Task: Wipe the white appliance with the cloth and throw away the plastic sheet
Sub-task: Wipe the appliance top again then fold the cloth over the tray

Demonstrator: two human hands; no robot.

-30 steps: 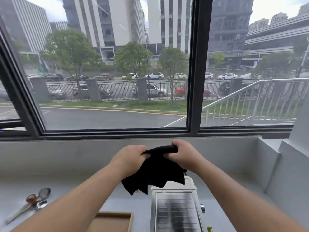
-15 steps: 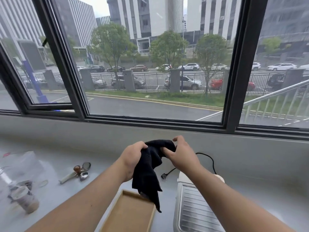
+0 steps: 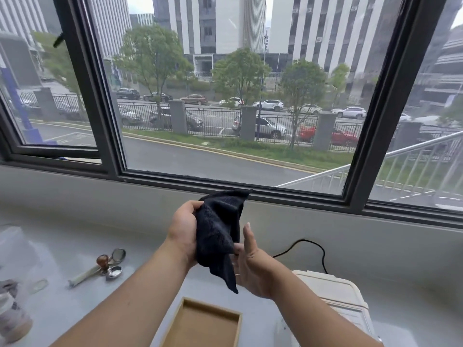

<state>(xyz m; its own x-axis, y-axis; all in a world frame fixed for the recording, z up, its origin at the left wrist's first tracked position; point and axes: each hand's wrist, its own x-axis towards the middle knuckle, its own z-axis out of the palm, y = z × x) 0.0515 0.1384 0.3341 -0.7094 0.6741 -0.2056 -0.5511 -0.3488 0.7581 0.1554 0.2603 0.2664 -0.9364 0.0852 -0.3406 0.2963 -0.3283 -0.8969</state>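
Two hands ready the black cloth [image 3: 218, 229] mid-frame: left hand [image 3: 184, 229] grips it, right hand [image 3: 250, 266], fingers straight, steadies it, likely folding a wiping pad.

Black cloth [image 3: 218, 229] w/ fine mesh-like weave. The appliance [image 3: 333, 289] is off-white, w/ faint thin lines on top. Its cable [image 3: 318, 249] is black. The box [image 3: 205, 326] is plain light brown. The desk [image 3: 75, 246] is pale grey. The window frame [image 3: 370, 121] is dark grey. The knob [image 3: 102, 259] is brown & the spoon [image 3: 114, 272] is silver.

l grip [image 3: 184, 231] curled, r grip [image 3: 250, 269] flat
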